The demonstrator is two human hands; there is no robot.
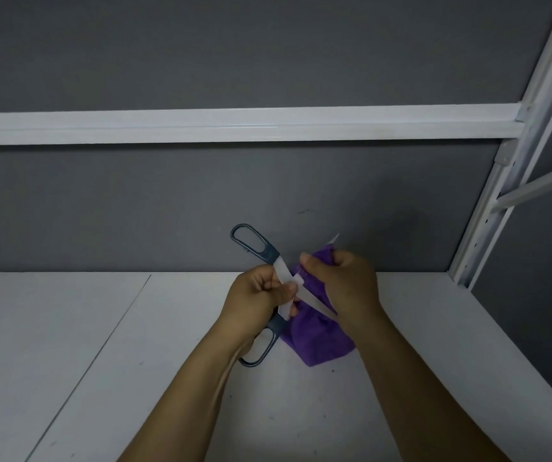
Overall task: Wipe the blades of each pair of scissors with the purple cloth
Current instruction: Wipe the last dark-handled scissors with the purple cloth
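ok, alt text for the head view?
Two bare hands over a white table: the left hand grips open blue-handled scissors near the pivot, while the right hand pinches a purple cloth around one blade, its tip poking out above. Grey wall and a white shelf rail behind.

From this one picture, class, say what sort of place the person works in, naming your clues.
Probably a workshop or storeroom bench: a plain white table, a grey panel wall behind it, and a white slotted metal upright joined to a rail.
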